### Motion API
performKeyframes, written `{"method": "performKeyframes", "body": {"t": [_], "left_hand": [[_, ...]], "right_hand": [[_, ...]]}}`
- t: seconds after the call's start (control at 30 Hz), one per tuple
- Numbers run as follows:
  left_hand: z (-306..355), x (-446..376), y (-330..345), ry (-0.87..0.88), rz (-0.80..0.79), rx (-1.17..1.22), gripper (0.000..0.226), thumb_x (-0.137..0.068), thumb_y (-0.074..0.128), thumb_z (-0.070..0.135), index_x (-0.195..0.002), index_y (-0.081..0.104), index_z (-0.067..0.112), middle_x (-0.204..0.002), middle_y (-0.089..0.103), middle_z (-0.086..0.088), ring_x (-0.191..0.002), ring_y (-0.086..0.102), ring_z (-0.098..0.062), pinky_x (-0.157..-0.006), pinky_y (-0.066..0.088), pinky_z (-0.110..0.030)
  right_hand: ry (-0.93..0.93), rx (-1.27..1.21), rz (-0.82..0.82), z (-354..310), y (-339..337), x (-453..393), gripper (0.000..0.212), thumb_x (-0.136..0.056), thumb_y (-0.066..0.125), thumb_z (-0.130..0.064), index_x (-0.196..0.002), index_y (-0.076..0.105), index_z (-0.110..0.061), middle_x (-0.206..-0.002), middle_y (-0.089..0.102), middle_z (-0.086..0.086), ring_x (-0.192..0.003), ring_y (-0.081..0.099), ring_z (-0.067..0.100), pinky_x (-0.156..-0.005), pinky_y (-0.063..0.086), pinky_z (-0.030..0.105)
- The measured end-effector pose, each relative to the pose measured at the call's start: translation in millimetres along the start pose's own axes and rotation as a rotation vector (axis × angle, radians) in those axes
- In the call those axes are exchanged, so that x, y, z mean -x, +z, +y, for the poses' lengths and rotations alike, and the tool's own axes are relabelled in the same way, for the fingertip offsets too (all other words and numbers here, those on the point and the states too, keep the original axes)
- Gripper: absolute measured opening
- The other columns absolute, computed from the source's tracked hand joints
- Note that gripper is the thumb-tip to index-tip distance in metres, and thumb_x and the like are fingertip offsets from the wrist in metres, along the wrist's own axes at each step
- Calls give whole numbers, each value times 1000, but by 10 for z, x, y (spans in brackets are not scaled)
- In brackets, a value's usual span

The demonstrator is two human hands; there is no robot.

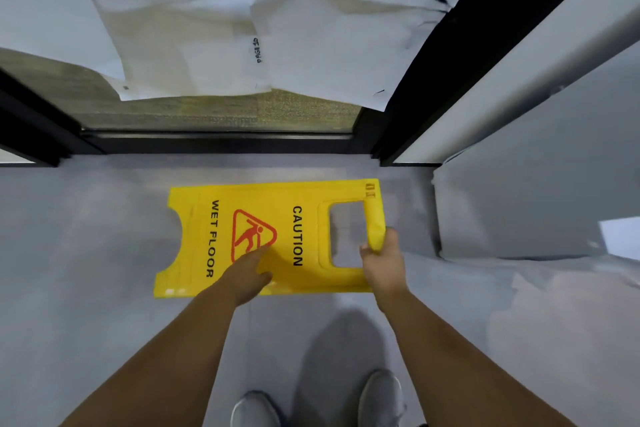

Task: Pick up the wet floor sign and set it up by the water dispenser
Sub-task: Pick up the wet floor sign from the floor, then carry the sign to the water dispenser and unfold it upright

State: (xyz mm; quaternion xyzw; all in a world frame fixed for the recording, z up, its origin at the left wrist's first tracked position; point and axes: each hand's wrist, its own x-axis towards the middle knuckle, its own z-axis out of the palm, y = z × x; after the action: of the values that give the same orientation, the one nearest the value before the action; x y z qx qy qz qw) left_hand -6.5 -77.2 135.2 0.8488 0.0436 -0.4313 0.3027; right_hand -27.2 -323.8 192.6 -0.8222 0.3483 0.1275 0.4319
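Observation:
A folded yellow wet floor sign (277,218) lies flat over the grey floor, its top handle end to the right, with "CAUTION" and "WET FLOOR" printed on it. My right hand (382,262) is closed around the handle bar beside the cut-out. The fingers of my left hand (251,269) rest spread on the sign's face near the red slip symbol, thumb at the near edge. No water dispenser is in view.
A black-framed glass partition (214,142) covered with white paper sheets (242,28) stands just beyond the sign. A white wall and panel (519,184) close off the right side. My two grey shoes (379,395) stand on the floor below.

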Motion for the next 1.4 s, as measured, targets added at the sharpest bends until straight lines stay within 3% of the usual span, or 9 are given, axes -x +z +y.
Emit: {"method": "performKeyframes", "body": {"t": [0.13,0.27,0.4,0.63,0.9,1.07,1.23,1.33,1.4], "left_hand": [[497,465,-278,-41,39,159,71,-93,54,33,-152,15,32,-157,30,-11,-141,35,-31,-110,33,-40],[727,565,-571,-49,176,353,77,-91,55,39,-151,7,36,-122,59,-8,-90,59,-25,-86,48,-39],[971,947,-1027,92,382,488,80,-86,65,30,-149,16,31,-135,53,-3,-121,53,-27,-100,46,-47],[1198,1592,-1488,244,517,510,36,-75,75,31,-103,52,31,-93,62,17,-90,61,-6,-77,51,-35],[1398,2064,-1420,113,566,329,37,-75,72,19,-109,58,18,-88,66,-2,-89,64,-27,-73,42,-26],[1367,2221,-1376,40,500,290,44,-79,73,20,-119,57,12,-107,70,-14,-105,63,-33,-79,44,-28],[1329,2413,-1309,-26,433,295,56,-79,74,27,-129,54,11,-119,67,-15,-116,60,-31,-92,46,-34],[1331,2531,-1234,-44,401,297,54,-79,74,28,-126,56,11,-116,68,-13,-113,61,-31,-88,45,-31],[1326,2609,-1194,-71,374,293,60,-76,76,30,-129,54,12,-120,67,-11,-116,60,-29,-94,46,-33]], "right_hand": [[-163,112,-7,-604,-516,344,32,-90,54,-30,-120,44,-29,-90,63,3,-90,60,31,-77,51,41],[-435,303,23,-1061,-654,449,38,-86,56,-37,-122,45,-35,-100,66,0,-91,62,28,-66,45,32],[-674,425,13,-1589,-864,766,38,-84,56,-41,-120,45,-39,-111,64,-6,-101,61,23,-68,43,33],[-878,614,-99,-2015,-958,1229,43,-85,57,-41,-127,47,-39,-99,60,-2,-97,58,24,-69,40,32],[-739,827,-124,-1940,-986,1505,42,-91,52,-34,-129,33,-43,-112,54,1,-104,46,29,-94,34,59],[-744,610,-267,-1811,-1128,1501,41,-90,53,-45,-127,54,-28,-113,57,1,-107,49,25,-97,35,38],[-105,104,-134,-1576,-1210,1659,56,-91,49,-51,-127,55,-9,-132,47,13,-121,46,29,-101,35,31],[247,-202,-219,-1519,-1213,1796,54,-85,50,-62,-105,56,-11,-107,56,8,-86,56,16,-69,44,31],[274,-276,-224,-1485,-1235,1830,48,-84,52,-60,-97,55,-15,-92,55,1,-77,52,8,-59,38,25]]}}
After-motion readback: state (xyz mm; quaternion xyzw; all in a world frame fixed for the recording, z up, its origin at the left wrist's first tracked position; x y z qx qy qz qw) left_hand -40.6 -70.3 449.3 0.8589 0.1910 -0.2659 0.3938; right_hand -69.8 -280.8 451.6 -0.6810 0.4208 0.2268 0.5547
